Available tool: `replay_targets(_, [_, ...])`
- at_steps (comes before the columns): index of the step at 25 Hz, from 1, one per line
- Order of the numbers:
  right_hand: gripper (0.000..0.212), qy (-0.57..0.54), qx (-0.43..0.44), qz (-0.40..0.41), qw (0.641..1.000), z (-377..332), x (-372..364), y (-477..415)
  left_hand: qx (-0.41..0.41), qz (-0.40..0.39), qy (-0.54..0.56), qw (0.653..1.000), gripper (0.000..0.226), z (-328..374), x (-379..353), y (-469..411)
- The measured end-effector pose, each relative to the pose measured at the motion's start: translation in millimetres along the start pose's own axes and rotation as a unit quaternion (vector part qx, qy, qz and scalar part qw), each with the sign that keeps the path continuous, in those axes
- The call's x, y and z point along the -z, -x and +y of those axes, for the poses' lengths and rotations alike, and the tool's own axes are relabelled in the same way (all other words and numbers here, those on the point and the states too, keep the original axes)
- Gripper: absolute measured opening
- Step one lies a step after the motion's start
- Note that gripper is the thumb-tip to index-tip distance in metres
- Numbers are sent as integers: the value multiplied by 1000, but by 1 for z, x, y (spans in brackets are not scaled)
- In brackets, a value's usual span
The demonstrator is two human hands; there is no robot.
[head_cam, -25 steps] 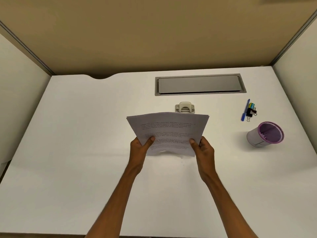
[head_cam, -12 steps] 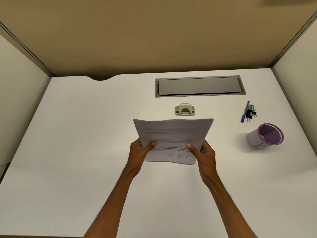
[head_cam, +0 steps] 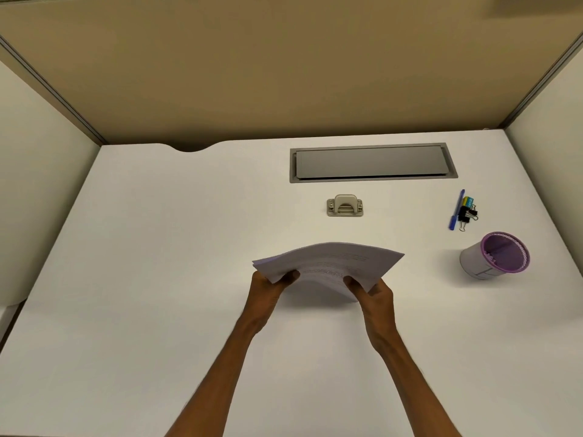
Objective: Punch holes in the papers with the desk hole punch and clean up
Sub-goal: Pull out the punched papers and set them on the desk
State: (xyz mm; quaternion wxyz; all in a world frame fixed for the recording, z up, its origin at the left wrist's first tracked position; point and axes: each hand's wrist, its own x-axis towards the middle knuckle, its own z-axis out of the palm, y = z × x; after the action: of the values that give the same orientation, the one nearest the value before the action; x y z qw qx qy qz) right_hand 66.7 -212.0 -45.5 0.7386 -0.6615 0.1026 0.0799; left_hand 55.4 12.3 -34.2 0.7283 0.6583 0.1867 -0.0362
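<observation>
Both my hands hold a stack of printed white papers [head_cam: 331,261] above the middle of the white desk [head_cam: 157,279]. The stack lies nearly flat and bows upward in its middle. My left hand [head_cam: 268,287] grips its near left corner, thumb on top. My right hand [head_cam: 373,290] grips its near right corner the same way. A small beige desk hole punch [head_cam: 344,205] stands on the desk beyond the papers, apart from them, with its slot facing me.
A grey cable-tray lid [head_cam: 372,163] is set into the desk behind the punch. To the right lie a blue pen [head_cam: 456,210], binder clips [head_cam: 468,213] and a tipped purple mesh pen cup [head_cam: 495,260]. Partition walls enclose the desk on three sides.
The papers have tipped from upright and facing me down to nearly flat, and have come lower and nearer to me. The hole punch, partly hidden before, now shows fully.
</observation>
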Motion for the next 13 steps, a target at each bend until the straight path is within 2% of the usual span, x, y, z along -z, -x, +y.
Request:
replay_targets(3, [20,18,2,11,1000,-7,-6,-5,9,19,1,1000,16,6,-2,-6])
replay_targets(7, [23,3,-7,23,1000,-21,-27,-16,26,28,3,999,21,21,7,-21])
replay_targets(10, [21,20,-80,48,995,-23,-47,-32,57,45,-25,997,28,25,17,-31])
replay_targets(13, [31,61,-203,49,976,-13,-61,-52,122,57,-29,990,36,15,28,-38])
